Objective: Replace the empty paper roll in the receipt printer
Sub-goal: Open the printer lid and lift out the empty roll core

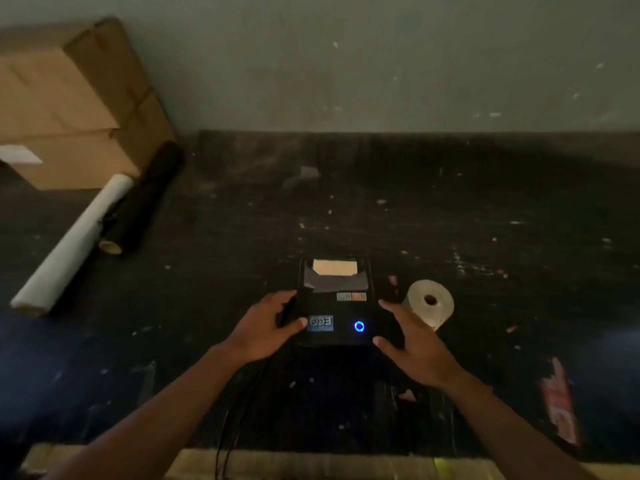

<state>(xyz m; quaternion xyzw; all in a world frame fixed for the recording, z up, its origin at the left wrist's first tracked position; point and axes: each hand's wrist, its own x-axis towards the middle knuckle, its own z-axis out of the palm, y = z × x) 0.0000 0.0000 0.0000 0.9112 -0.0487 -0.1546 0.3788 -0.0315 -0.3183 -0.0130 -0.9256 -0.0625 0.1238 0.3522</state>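
Note:
A black receipt printer [343,306] sits mid-table, with a lit blue ring button and a grey label on its near face. A pale strip shows in its far slot. My left hand [266,327] grips the printer's left side, thumb on the top near the label. My right hand [415,344] hovers at the printer's right side with fingers spread; whether it touches the casing I cannot tell. A fresh paper roll [431,303] stands on the table just right of the printer, partly behind my right fingers.
A cardboard box [69,109] stands at the back left. In front of it lie a long white roll [72,244] and a black roll [145,199]. A dark cable [235,410] runs from the printer to the table's near edge. The wall lies behind.

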